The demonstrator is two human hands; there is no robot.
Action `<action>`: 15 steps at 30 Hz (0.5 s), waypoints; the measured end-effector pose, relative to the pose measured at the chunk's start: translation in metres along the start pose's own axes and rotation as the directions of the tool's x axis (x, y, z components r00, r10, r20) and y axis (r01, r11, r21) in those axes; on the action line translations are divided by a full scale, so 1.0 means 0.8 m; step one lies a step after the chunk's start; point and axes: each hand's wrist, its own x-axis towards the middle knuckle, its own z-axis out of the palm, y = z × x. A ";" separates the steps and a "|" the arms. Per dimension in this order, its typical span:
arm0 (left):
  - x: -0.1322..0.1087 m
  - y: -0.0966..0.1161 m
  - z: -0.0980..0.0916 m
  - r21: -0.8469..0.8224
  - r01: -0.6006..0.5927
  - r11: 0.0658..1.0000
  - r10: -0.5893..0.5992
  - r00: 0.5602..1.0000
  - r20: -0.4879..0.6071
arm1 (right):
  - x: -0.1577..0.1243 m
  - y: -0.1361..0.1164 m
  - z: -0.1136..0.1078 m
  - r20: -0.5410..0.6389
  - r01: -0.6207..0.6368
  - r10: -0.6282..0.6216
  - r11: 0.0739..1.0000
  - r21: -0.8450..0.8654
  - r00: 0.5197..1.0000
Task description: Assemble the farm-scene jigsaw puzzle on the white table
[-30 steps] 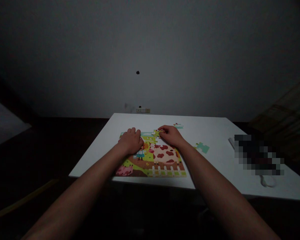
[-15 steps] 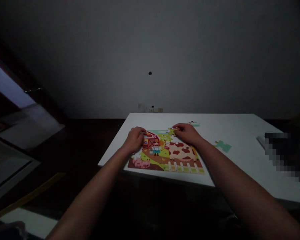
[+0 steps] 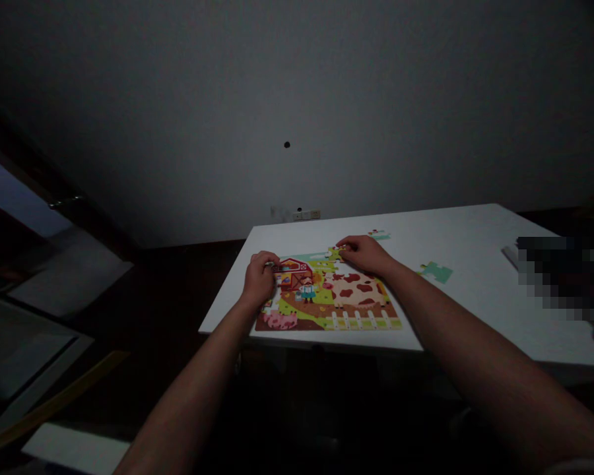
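A farm-scene jigsaw puzzle [image 3: 307, 310], with a red barn, a farmer, a spotted cow and a pink pig, lies near the table's front edge. My left hand [image 3: 261, 278] is closed at its left side, fingers curled by the barn; what they hold, if anything, is hidden. Along the far edge, right of the middle, my right hand [image 3: 369, 254] pinches a yellow-green puzzle piece [image 3: 334, 253]. That piece sits at the border of the joined part; whether it is locked in I cannot tell. White table shows between the piece and the cow.
On the white table [image 3: 475, 244], a loose green puzzle piece [image 3: 436, 271] lies right of my right forearm. Another pale green piece [image 3: 380, 235] lies beyond my right hand. A blurred-out dark object [image 3: 554, 274] occupies the right side. Wall sockets [image 3: 306, 215] show behind.
The view has tilted and shifted slightly. My left fingers have curled back a little at the puzzle's left side. My right hand stays at the yellow-green piece.
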 end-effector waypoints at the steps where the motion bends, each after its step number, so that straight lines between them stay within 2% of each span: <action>1: 0.001 0.000 -0.003 -0.005 0.026 1.000 -0.026 1.000 -0.010 | 0.000 0.000 0.000 -0.003 0.004 -0.004 1.000 0.000 1.000; 5: 0.004 -0.003 -0.012 -0.016 0.140 0.990 -0.140 0.988 -0.067 | 0.001 -0.003 -0.001 -0.002 -0.006 0.006 1.000 -0.011 1.000; 15: 0.002 -0.003 -0.012 -0.110 0.253 0.961 -0.267 0.954 -0.134 | 0.002 -0.001 -0.001 -0.007 -0.003 0.003 1.000 0.008 1.000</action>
